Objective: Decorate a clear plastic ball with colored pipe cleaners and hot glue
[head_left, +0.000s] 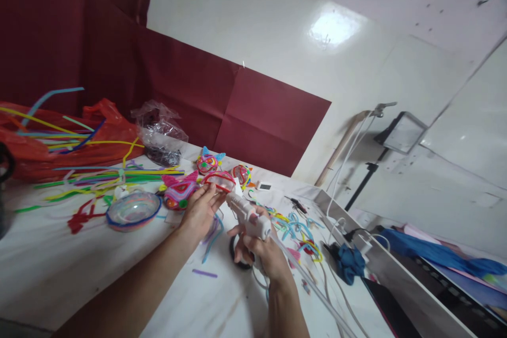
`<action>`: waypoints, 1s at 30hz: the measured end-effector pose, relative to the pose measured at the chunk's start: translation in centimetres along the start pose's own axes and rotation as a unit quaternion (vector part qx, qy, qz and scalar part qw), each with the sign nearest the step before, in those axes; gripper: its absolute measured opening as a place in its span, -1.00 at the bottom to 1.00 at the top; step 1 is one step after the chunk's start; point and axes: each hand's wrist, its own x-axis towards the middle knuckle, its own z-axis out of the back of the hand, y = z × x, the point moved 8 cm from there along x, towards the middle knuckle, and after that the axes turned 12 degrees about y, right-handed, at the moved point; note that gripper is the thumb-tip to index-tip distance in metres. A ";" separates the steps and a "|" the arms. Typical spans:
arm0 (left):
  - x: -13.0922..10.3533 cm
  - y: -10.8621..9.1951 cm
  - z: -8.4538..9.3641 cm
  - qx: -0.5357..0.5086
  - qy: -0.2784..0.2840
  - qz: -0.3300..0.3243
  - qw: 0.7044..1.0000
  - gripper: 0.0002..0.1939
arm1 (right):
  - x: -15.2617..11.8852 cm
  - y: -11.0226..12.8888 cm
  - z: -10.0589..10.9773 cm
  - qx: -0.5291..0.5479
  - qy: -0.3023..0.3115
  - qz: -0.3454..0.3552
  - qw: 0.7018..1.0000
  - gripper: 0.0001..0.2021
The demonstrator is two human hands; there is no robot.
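No text, label, brand, number or sign is legible; the dark display on the small white device is too small to read.

- We see the left hand with its fingers on a pink-and-red pipe-cleaner piece.
- Right hand grips a white hot glue gun, nozzle near that piece.
- Black ring, partly hidden behind the right hand; we can't tell what it is.
- Pink eared pipe-cleaner figure just beside the left hand, smaller blue-eared one behind.
- Clear bowl with blue rim, left of the left hand.
- Loose pipe cleaners by a red plastic bag.
- Purple strip flat on the marbled tabletop.
- We spot a small white device with a dark display.
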 end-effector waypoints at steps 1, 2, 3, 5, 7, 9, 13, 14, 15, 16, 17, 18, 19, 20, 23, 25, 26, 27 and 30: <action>0.0 0.0 0.0 0.000 0.000 -0.001 1.000 -0.75 | 0.0 0.0 0.0 0.000 0.002 0.000 1.000 -0.48; 0.0 0.0 0.0 0.000 0.000 -0.002 1.000 -0.76 | 0.0 0.0 0.0 0.000 0.003 0.000 1.000 -0.47; 0.0 -0.1 0.0 -0.001 -0.001 -0.003 1.000 -0.76 | 0.0 0.1 0.0 -0.001 0.003 -0.001 1.000 -0.47; 0.0 -0.1 0.0 -0.001 -0.001 -0.004 1.000 -0.77 | 0.0 0.1 0.0 -0.004 0.001 -0.005 1.000 -0.47; -0.1 -0.1 -0.1 -0.001 0.000 -0.004 1.000 -0.76 | -0.1 0.1 0.0 -0.008 -0.002 -0.006 1.000 -0.48; -0.2 0.0 -0.2 0.001 0.000 -0.002 1.000 -0.76 | -0.1 0.1 -0.1 -0.008 0.003 -0.002 1.000 -0.50; -0.3 0.2 -0.1 0.006 0.000 0.002 1.000 -0.73 | -0.1 0.1 -0.3 -0.004 0.020 0.008 1.000 -0.52; -0.3 0.3 -0.1 0.006 0.001 0.002 1.000 -0.72 | -0.1 0.2 -0.4 -0.004 0.020 0.009 1.000 -0.52; -0.3 0.4 0.0 0.006 0.001 0.003 1.000 -0.71 | -0.1 0.2 -0.4 -0.005 0.019 0.008 1.000 -0.52; -0.2 0.5 0.0 0.007 0.001 0.004 1.000 -0.71 | -0.1 0.2 -0.4 -0.005 0.018 0.006 1.000 -0.52; -0.2 0.6 0.1 0.007 0.002 0.004 1.000 -0.70 | -0.1 0.2 -0.4 -0.007 0.017 0.004 1.000 -0.53; -0.1 0.7 0.2 0.007 0.002 0.004 1.000 -0.70 | -0.1 0.2 -0.4 -0.009 0.015 0.003 1.000 -0.53; -0.1 0.8 0.3 0.008 0.002 0.004 1.000 -0.71 | -0.1 0.3 -0.4 -0.011 0.015 0.002 1.000 -0.53; 0.0 0.8 0.4 0.008 0.002 0.003 1.000 -0.73 | -0.1 0.3 -0.5 -0.013 0.015 0.001 1.000 -0.53; 0.2 1.0 0.5 0.007 0.004 0.000 1.000 -0.76 | -0.1 0.4 -0.6 -0.022 0.015 -0.001 1.000 -0.53; 0.3 1.1 0.6 0.006 0.004 0.001 1.000 -0.76 | -0.1 0.4 -0.6 -0.028 0.012 -0.003 1.000 -0.53; 0.3 1.2 0.6 0.006 0.005 0.002 1.000 -0.75 | -0.1 0.5 -0.6 -0.030 0.011 -0.004 0.999 -0.54; 0.3 1.2 0.6 0.006 0.005 0.003 1.000 -0.74 | -0.1 0.5 -0.6 -0.032 0.009 -0.005 0.999 -0.54; 0.2 1.1 0.5 0.005 0.005 0.005 1.000 -0.72 | -0.1 0.6 -0.5 -0.036 0.006 -0.004 0.999 -0.54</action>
